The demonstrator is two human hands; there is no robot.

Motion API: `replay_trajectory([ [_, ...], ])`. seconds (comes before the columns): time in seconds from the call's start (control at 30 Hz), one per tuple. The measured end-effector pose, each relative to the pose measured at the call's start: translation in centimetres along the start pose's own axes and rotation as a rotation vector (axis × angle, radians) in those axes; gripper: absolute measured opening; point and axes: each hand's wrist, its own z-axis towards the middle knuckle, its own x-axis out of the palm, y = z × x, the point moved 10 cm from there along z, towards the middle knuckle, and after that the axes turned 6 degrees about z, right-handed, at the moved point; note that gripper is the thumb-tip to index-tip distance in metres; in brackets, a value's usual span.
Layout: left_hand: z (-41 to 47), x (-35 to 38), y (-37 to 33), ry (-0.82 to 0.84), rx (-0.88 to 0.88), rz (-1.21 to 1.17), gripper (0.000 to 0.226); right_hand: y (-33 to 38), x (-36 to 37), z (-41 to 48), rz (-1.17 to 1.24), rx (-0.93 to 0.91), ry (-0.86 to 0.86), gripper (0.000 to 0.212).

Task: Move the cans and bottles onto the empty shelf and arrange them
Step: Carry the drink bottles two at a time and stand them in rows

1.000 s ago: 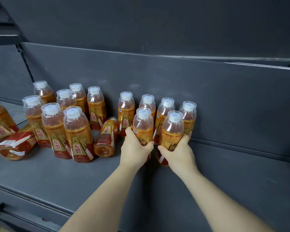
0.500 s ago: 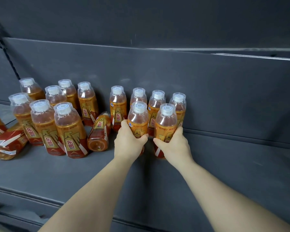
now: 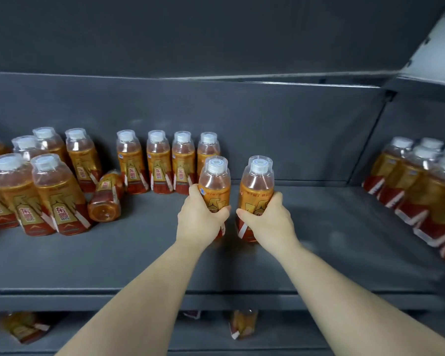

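Centrally, the left hand (image 3: pixel 201 222) curls its fingers round one upright orange bottle (image 3: pixel 214 181) and the right hand (image 3: pixel 267 222) grips a second orange bottle (image 3: pixel 257 183) just beside it, both mid-frame over the grey shelf (image 3: pixel 319 240), in front of a row of four bottles (image 3: pixel 158 163) along the back wall.

Grey shelf (image 3: pixel 319 227): upright bottles (image 3: pixel 158 163), one toppled bottle (image 3: pixel 106 199).

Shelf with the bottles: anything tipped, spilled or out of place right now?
Yes: a tipped bottle lies on its side, base toward the camera, between the left group and the back row of four upright ones. No spill shows. The left hand grips one upright bottle, the right hand another.
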Motion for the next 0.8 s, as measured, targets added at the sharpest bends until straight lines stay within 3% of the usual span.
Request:
replay_trajectory([
  [0.2,-6.7,4.3,-5.0,0.113,0.088,-0.038,0.065,-4.0,-8.2,-6.1,-0.014,0.087,-0.111,0.077],
  [0.4,-14.5,8.5,-10.1,0.232,0.2,-0.041,0.06,-8.0,-16.5,-12.9,0.003,0.122,-0.244,0.059],
  [0.8,-27.7,17.8,-19.8,0.498,0.397,-0.062,0.059,-15.7,-31.6,-24.5,-0.021,0.26,-0.502,0.058],
])
